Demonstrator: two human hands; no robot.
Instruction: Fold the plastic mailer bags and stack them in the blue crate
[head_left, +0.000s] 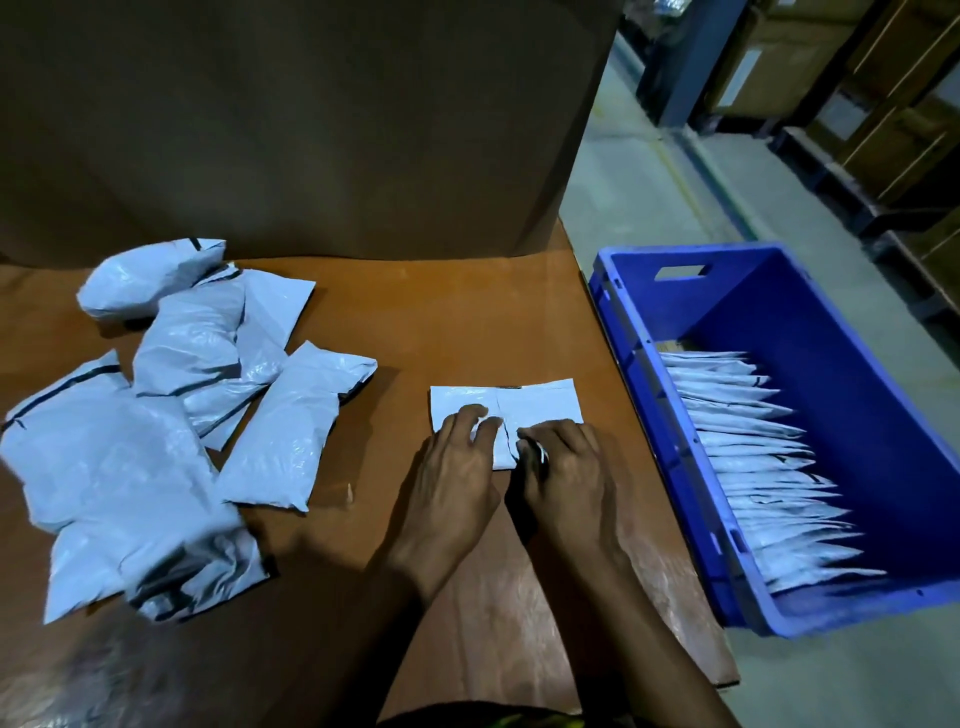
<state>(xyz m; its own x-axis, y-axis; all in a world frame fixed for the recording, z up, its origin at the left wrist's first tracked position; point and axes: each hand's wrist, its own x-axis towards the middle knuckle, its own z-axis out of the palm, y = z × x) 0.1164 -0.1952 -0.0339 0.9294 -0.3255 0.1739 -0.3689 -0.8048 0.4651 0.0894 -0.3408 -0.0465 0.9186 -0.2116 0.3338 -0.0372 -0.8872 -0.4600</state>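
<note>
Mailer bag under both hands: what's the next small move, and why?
Probably press the centre fold flat. The mailer bag lies half folded on the table, left hand pressing it, right hand pinching its near edge, so the fold looks unfinished; the blue crate at the right holds a row of folded bags.

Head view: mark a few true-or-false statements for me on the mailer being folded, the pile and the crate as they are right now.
1. Both the left hand and the right hand are on the flat mailer bag. True.
2. The blue crate is empty. False: a row of folded bags lies along its left side.
3. The pile of unfolded bags lies on the table, left of the hands. True.
4. The right hand is reaching into the crate. False: it is on the flat mailer bag on the table, with a bit of the plastic showing between its fingers.
</note>
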